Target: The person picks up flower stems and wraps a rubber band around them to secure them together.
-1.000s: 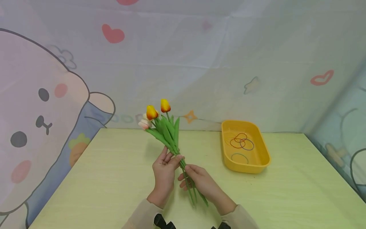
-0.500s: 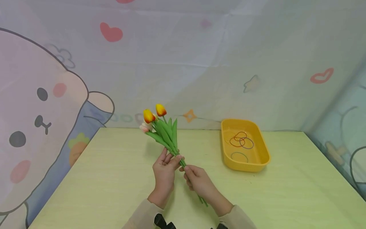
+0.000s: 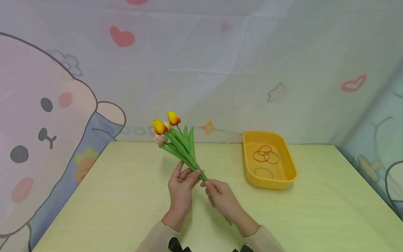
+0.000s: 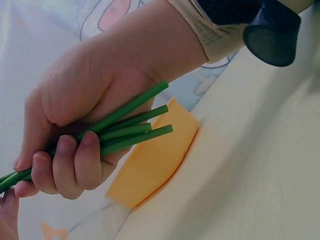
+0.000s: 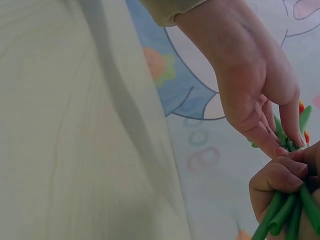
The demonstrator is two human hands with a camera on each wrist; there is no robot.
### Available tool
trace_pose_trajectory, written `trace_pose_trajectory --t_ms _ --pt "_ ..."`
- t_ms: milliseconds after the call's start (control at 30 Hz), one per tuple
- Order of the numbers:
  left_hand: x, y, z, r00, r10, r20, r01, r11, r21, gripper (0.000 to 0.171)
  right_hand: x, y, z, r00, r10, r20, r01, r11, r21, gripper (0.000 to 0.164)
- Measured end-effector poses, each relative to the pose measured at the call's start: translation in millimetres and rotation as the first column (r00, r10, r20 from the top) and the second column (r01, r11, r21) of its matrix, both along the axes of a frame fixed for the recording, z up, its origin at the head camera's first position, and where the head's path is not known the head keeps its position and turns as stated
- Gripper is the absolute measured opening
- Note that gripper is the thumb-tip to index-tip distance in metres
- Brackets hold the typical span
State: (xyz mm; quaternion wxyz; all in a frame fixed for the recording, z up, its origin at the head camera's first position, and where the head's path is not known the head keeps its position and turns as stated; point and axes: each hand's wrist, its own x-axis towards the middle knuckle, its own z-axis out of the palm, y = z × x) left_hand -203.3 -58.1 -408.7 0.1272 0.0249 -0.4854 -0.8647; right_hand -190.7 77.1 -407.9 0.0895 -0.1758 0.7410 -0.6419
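Tulip bunch [image 3: 183, 145], yellow-orange and pale pink blooms [image 3: 174, 119], green leaves [image 3: 191, 143], stems [image 4: 132, 104] gathered in fingers [image 4: 65, 165], slanting up leftward

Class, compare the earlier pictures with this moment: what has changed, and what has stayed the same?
The right hand, whose fingers were loose about the lower stems, now grips them together with fingers curled round. The yellow tulips have shifted to the left. The left hand still holds the stems higher up, and the yellow tray is where it was.

The hands [image 4: 75, 102] hold four green stems [image 4: 137, 119].
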Motion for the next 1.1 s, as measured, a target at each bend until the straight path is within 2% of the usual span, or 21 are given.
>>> trace_pose_trajectory --t_ms 133,333,500,833,1100 --pt "0.1 -2.1 1.6 0.999 -0.019 0.027 0.02 1.0 -0.019 0.058 -1.5 4.5 2.0 0.999 0.007 -0.045 -0.006 1.0 0.03 0.032" --pt "0.9 -6.7 -0.9 0.99 -0.141 0.016 0.142 0.986 -0.083 0.032 -2.8 9.0 1.0 0.996 0.018 -0.091 -0.012 0.997 0.072 0.032" --pt "4.8 -7.7 -2.3 0.977 -0.212 0.003 0.21 0.965 -0.156 0.03 -0.7 10.8 0.2 0.99 0.036 -0.139 -0.022 0.995 0.102 0.031" --pt "10.4 -8.0 5.6 0.971 -0.237 0.024 0.237 0.954 -0.185 0.032 1.7 11.2 -1.0 0.977 0.028 -0.212 0.009 0.985 0.171 0.028" --pt "11.5 -10.4 6.4 0.974 -0.21 0.089 0.223 0.958 -0.18 0.034 1.7 6.5 -6.1 0.954 0.035 -0.299 0.05 0.961 0.273 0.032"
